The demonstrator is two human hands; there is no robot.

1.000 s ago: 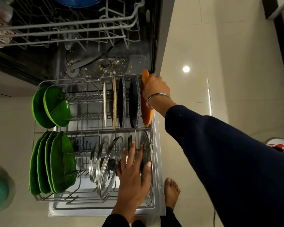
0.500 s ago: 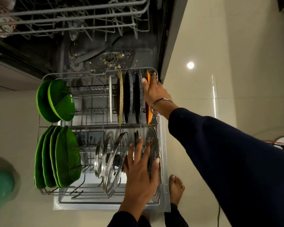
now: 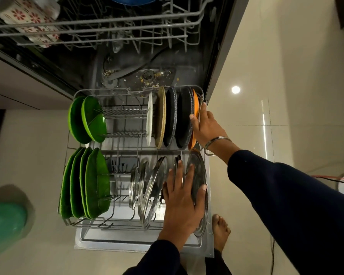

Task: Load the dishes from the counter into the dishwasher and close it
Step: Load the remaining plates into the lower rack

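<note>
The dishwasher's lower rack [image 3: 99, 90] is pulled out over the open door [image 3: 127, 245]. An orange plate [image 3: 196, 104] stands on edge in the rightmost slot, beside two black plates [image 3: 185, 118]. My right hand [image 3: 207, 129] grips the orange plate, thumb on its left face and fingers behind it by the rack's right edge. My left hand [image 3: 181, 203] rests flat with spread fingers on upright glass lids [image 3: 199, 171] at the rack's near right.
Green plates [image 3: 87, 183] and green bowls [image 3: 87, 118] fill the rack's left side. The upper rack [image 3: 107, 20] holds a floral mug [image 3: 24, 14]. My bare foot [image 3: 220, 229] stands by the door's right corner. A green bin [image 3: 4, 225] sits on the floor at left.
My right hand has slid from the orange plate's far top edge down along it toward me. My left hand has stayed on the glass lids.
</note>
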